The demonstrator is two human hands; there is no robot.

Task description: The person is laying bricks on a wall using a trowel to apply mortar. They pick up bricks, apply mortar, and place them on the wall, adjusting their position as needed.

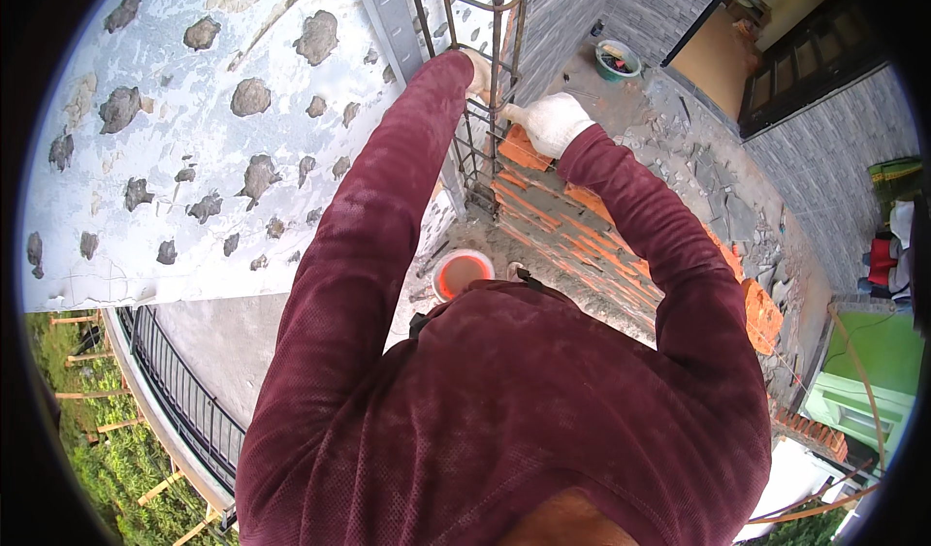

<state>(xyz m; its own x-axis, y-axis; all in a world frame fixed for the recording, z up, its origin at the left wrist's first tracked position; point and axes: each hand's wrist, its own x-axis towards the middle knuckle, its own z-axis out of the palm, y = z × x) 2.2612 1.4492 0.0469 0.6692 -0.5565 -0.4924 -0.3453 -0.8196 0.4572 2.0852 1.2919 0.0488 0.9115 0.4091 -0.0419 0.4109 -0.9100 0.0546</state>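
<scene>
An upright cage of steel reinforcing bars stands against the pitted wall, with bent ties around its long bars. My left hand, in a pale glove, reaches in at the cage's left side; bars and my sleeve hide its fingers. On the cage's right side is my right hand, in a white glove. Its fingers are curled, with the tip of one or two at a bar; what they pinch, if anything, is too small to make out. Just below that hand, an orange brick tops a low brick wall joined with grey mortar.
A white bucket with an orange-red inside stands at my front. Broken rubble covers the floor right of the brick wall. Farther back sits a basin by a doorway. At left, the pitted white wall rises beside a black railing.
</scene>
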